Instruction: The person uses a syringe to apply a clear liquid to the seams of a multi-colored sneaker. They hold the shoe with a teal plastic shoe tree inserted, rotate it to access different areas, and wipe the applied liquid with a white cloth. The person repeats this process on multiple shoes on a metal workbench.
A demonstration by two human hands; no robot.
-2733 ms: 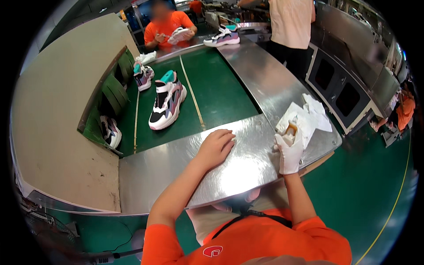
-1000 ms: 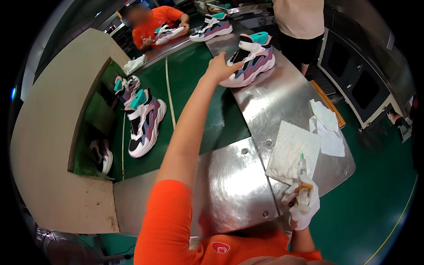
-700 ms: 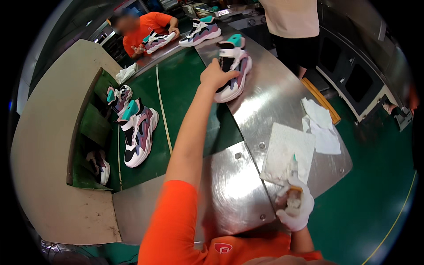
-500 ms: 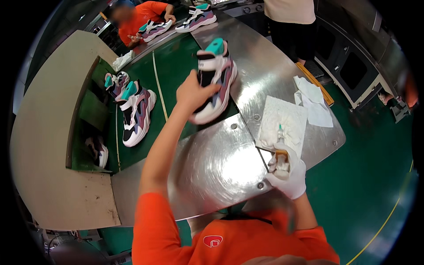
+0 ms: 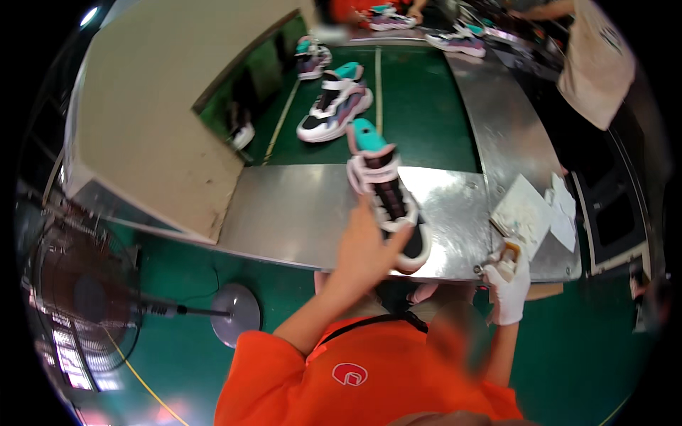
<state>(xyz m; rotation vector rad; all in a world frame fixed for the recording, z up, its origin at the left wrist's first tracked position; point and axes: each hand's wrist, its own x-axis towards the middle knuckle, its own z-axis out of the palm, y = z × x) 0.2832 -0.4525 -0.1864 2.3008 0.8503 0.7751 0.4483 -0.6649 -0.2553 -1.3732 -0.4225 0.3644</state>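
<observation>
My bare left hand (image 5: pixel 366 245) grips a sneaker (image 5: pixel 388 190) by its side, near the toe. The shoe is black, white and purple with a turquoise tongue lining; its toe points toward me, above the metal table edge. My right hand (image 5: pixel 510 295), in a white glove, is closed round a small applicator with an amber-brown part (image 5: pixel 511 248); its tip is hard to make out now. That hand is at the table's front right edge, beside a white pad (image 5: pixel 523 216). Another sneaker (image 5: pixel 335 105) of the same kind stands on the green belt (image 5: pixel 419 106).
More sneakers stand farther back, one (image 5: pixel 310 58) by the beige housing (image 5: pixel 156 106) and one (image 5: pixel 458 42) on the metal rim. White cloth (image 5: pixel 563 213) lies right of the pad. Co-workers are at the far side and right. A fan (image 5: pixel 89 298) stands at the left.
The view has turned left and tilted lower. My left hand has brought the sneaker from over the belt toward me, above the metal plate. My right hand still holds the applicator.
</observation>
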